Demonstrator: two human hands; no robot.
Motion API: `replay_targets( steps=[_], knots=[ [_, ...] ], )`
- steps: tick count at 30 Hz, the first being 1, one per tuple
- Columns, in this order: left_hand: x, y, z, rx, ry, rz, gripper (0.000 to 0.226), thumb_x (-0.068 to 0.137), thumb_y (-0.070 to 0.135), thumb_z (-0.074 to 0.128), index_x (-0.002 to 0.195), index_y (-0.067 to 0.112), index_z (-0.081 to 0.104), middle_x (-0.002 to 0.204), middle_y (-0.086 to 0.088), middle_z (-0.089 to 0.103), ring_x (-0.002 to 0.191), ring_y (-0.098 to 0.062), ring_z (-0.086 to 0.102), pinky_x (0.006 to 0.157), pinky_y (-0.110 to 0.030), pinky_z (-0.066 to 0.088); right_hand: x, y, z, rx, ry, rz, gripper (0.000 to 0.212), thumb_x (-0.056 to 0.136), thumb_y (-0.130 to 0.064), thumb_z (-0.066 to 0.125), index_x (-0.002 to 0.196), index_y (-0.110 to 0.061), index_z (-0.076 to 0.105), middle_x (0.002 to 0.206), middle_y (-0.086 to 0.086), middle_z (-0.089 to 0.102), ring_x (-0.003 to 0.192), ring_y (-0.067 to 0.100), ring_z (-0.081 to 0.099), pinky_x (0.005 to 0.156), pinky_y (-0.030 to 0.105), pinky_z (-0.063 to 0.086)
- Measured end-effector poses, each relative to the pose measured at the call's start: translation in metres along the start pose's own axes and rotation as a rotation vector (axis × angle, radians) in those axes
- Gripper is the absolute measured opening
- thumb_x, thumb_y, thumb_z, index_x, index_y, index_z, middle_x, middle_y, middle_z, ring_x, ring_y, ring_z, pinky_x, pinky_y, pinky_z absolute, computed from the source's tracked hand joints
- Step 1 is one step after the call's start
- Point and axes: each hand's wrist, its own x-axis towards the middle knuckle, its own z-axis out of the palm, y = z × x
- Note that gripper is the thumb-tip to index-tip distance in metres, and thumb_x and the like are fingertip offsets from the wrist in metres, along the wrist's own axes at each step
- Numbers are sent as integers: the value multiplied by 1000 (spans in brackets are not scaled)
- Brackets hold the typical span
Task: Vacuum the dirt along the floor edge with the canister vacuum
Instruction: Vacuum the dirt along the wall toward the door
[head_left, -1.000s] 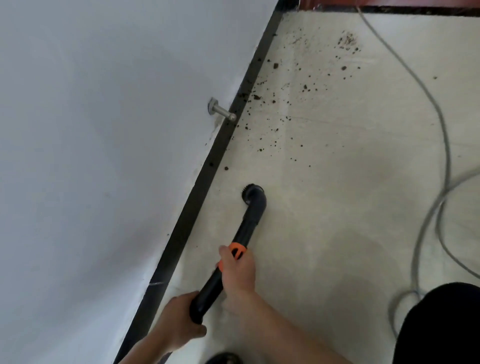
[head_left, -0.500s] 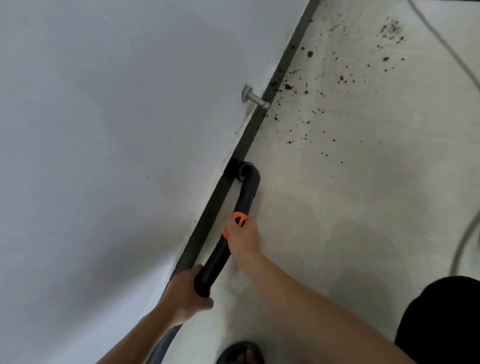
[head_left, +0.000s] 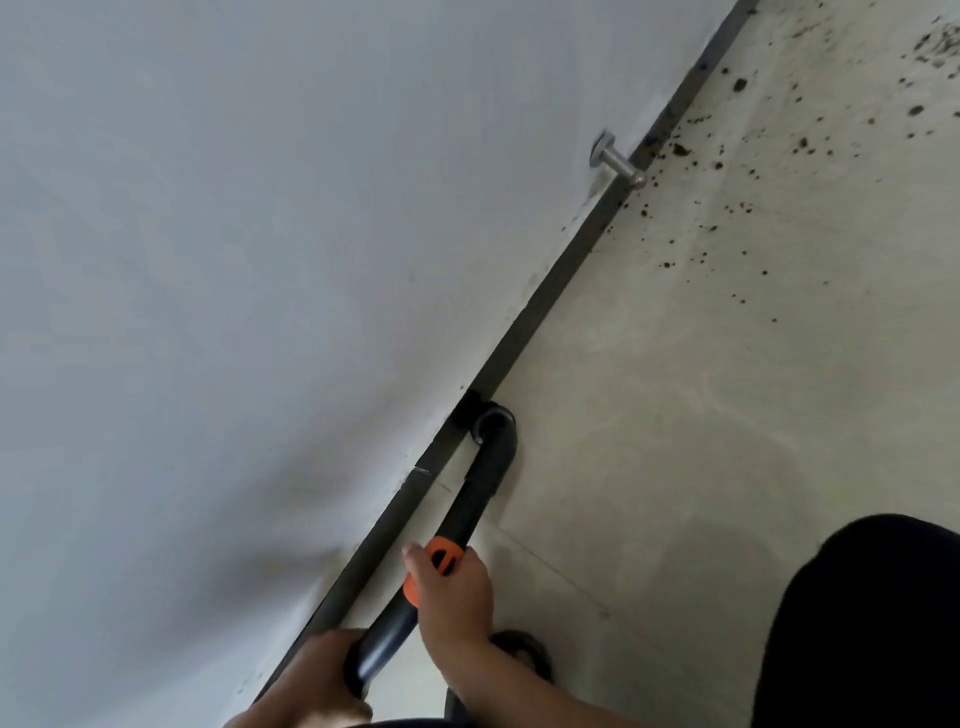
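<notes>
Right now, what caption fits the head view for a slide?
Left hand and right hand grip the vacuum wand, nozzle at the baseboard, dirt ahead past the doorstop.

Soft even daylight, faint shadows on wall (head_left: 260, 364), slight motion blur, wide-angle edge bending

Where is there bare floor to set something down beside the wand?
Free: the pale floor right of the black vacuum wand, bordered by the dark baseboard strip and the dark clothing at lower right. Crowded: brown dirt specks scattered past the silver metal door stopper, top right; the right hand and left hand grip the wand by the wall.
</notes>
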Motion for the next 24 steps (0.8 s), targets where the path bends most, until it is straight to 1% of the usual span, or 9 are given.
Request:
replay_targets(
  steps=[2,4,7,11,13,14,18,21,24],
  knots=[
    [8,11,-3,37,-24,-38,32,53,24,43,82,21,57,63,9,56,56,-1,54,48,-15,30,4,-3,-12,50,32,24,33,77,-48,74,85,-19,62,83,-2,64,79,17,63,77,33,51],
    [20,30,-9,83,-40,-23,14,56,21,52,70,23,52,61,9,57,62,-2,57,48,-13,33,10,-13,-32,129,99,34,31,78,-42,77,86,-14,65,81,1,66,77,20,64,72,31,49],
    [44,60,-13,121,-38,63,19,54,24,63,66,28,48,69,9,60,70,-7,61,56,-18,41,23,-29,-66,242,197,34,27,82,-34,75,84,-9,66,76,5,68,74,21,66,65,29,46],
    [77,107,-32,192,-6,201,26,53,29,68,67,33,46,70,11,54,69,-7,55,59,-18,39,47,-55,-106,364,249,64,29,82,-36,74,90,-9,66,82,9,72,76,24,69,70,35,55],
    [90,140,-50,227,56,256,28,52,31,67,71,36,48,76,10,57,71,-7,55,65,-24,44,61,-73,-133,451,264,81,28,80,-35,74,87,-10,64,84,14,72,78,28,70,80,46,58],
    [94,160,-59,239,74,297,31,54,31,69,75,35,48,79,9,58,74,-9,56,67,-27,47,68,-82,-151,500,271,79,26,81,-33,74,85,-10,63,87,17,72,80,30,70,83,47,58],
    [99,242,-86,214,141,461,41,63,31,77,95,29,51,89,6,59,81,-17,59,70,-31,50,85,-116,-230,619,364,68,23,85,-30,70,82,-12,56,96,20,71,83,31,68,78,45,58],
    [112,287,-95,221,187,558,42,64,33,76,99,25,54,87,5,59,80,-19,60,71,-33,52,102,-138,-271,640,419,35,24,88,-32,67,84,-15,51,97,17,67,88,31,67,82,47,59],
    [128,298,-93,183,222,560,41,62,38,75,96,27,54,84,5,61,75,-17,61,71,-35,55,124,-158,-278,551,387,-14,25,86,-35,67,87,-15,51,100,19,70,91,33,69,75,42,59]
  ],
)
